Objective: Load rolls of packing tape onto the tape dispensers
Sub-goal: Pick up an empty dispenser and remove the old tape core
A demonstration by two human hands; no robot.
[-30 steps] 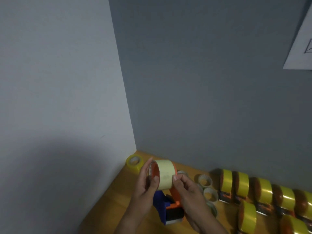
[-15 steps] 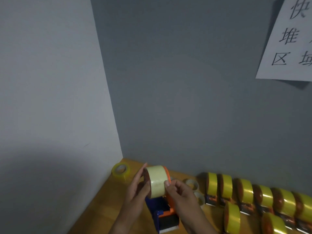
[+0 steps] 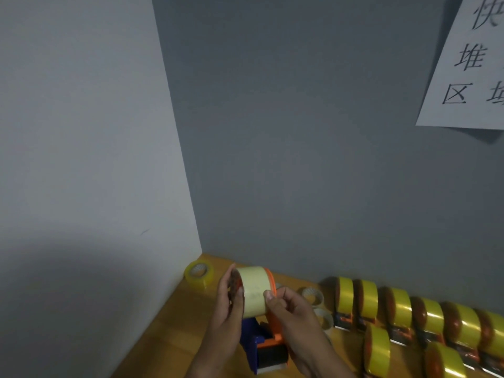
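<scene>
Loaded yellow dispensers point(image 3: 401, 309) line the wooden counter point(image 3: 174, 334) at three o'clock; a loose roll point(image 3: 198, 273) sits at ten. Centre, left hand point(image 3: 229, 309) and right hand point(image 3: 291, 312) fingers grasp the pale tape roll point(image 3: 253, 290) on the orange-blue dispenser point(image 3: 266, 347).

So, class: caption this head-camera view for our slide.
Both hands hold a pale tape roll on a dispenser.

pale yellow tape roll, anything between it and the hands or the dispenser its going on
Nothing visible. The left hand and right hand already grip the pale yellow tape roll directly, and it sits against the orange-and-blue dispenser; whether it is fully seated cannot be told.
</scene>
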